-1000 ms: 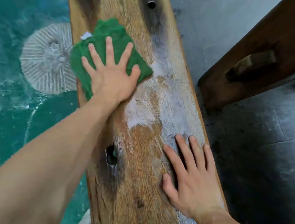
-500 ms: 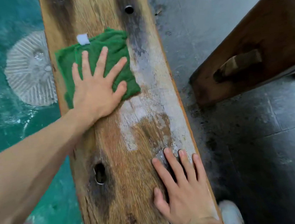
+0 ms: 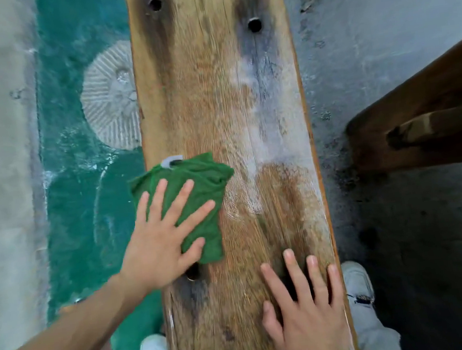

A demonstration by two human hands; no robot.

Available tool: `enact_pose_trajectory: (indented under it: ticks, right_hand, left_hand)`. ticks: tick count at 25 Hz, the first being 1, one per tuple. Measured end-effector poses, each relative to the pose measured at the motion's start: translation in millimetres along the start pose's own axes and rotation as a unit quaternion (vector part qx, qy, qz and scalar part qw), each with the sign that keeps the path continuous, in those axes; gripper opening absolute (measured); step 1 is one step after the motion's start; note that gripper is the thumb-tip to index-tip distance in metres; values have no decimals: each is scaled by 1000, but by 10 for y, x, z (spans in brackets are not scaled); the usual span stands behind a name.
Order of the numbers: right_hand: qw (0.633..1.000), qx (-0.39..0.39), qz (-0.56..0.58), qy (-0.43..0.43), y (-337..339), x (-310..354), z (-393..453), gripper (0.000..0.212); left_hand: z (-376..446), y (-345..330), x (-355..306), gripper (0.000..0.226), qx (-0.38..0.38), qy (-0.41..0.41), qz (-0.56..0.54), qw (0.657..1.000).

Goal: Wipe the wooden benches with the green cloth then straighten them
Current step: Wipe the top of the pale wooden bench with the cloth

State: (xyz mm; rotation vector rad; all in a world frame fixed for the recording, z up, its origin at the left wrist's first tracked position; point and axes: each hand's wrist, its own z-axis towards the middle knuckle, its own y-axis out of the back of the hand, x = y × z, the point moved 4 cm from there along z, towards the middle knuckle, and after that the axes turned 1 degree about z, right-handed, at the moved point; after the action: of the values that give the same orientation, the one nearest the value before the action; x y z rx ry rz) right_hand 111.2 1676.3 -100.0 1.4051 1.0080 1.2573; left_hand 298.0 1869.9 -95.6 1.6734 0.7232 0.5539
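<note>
The green cloth (image 3: 196,185) lies on the left side of the wooden bench (image 3: 213,89), pressed flat under the left hand (image 3: 162,241) with fingers spread; a second ago it was farther up the plank. The right hand (image 3: 305,317) stays flat, fingers straight, bracing the near end. Pale dusty patches on the right suggest wiping is unfinished

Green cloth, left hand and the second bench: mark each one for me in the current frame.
green cloth (image 3: 205,178): head view, bare fabric above the fingertips.
left hand (image 3: 161,241): head view, back of the hand.
second bench (image 3: 432,92): head view, dark top surface at right.
</note>
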Motion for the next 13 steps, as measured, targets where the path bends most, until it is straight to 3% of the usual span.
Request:
enact_pose_trajectory:
  ticks: [3, 5, 8, 11, 13]
  right_hand:
    - [1000, 8, 1, 3, -8, 16, 9, 63]
    - [1000, 11, 4, -2, 15, 7, 9, 63]
    - [1000, 26, 8, -9, 31, 22, 15, 58]
    - [996, 12, 70, -55, 187, -39, 115, 39]
    - [978, -3, 144, -149, 275, -230, 388, 28]
  left_hand:
    - [931, 135, 390, 64, -34, 202, -51, 977]
    - [1674, 269, 287, 64, -41, 260, -89, 961]
    - [1922, 254, -258, 66, -51, 167, -66, 982]
    - [814, 40, -731, 66, -49, -16, -28, 998]
    - [-237, -139, -813, 70, -18, -72, -22, 997]
